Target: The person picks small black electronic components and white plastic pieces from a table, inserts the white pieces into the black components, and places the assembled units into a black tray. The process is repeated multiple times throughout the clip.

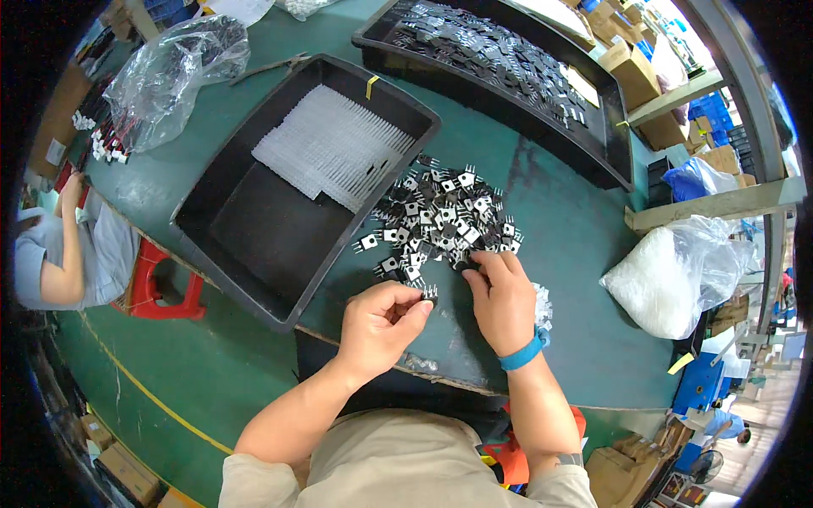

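Between the thumb and bent forefinger of my left hand (379, 328) are small black three-legged transistors (430, 294), their metal legs pointing up; how many is hidden by the fingers. My right hand (501, 298), with a blue band on its wrist, reaches the near edge of a loose pile of transistors (445, 207). Its thumb and fingertips close on a dark transistor (465, 264) there, partly covered by the fingers. The piled transistors have black bodies, silvery-white backs and metal legs, and lie in all directions on the green tabletop (559, 220).
Left of the pile stands a black tray (262, 216) holding rows of translucent white pieces (326, 140). A longer black tray (605, 144) at the back holds many dark parts. Small clear pieces (543, 306) lie beside my right wrist. A white-filled bag (656, 284) sits right; a person (72, 245) sits far left.
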